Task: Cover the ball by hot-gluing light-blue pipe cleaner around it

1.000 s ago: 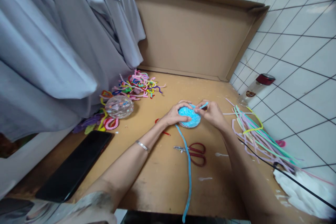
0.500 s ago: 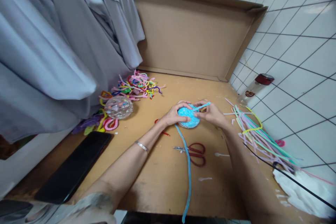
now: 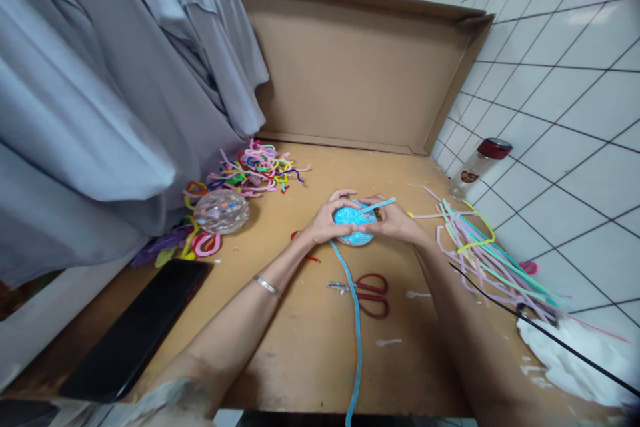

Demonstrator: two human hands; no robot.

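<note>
A round blue ball wrapped in fuzzy cord (image 3: 354, 223) is held between my two hands above the table. My left hand (image 3: 330, 219) grips its left side, fingers over the top and thumb at the front. On the right side my right hand (image 3: 390, 219) is wrapped round it, with the thumb at the front. A short blue end sticks out over my right fingers. From below the ball a long blue strand (image 3: 357, 327) runs down across red-handled scissors (image 3: 373, 295) and past the table's front edge.
Colourful pipe cleaners (image 3: 263, 167) and a clear faceted ball (image 3: 221, 211) lie at the left, with a black phone (image 3: 137, 327) nearer. Pastel pipe cleaners (image 3: 480, 253), a red-lidded jar (image 3: 477, 170) and white cloth (image 3: 575, 357) are at the right. Cardboard (image 3: 350, 67) stands behind.
My right hand has moved from the cord's short end to wrap round the ball's right side, its thumb now at the front. The whole view has shifted slightly.
</note>
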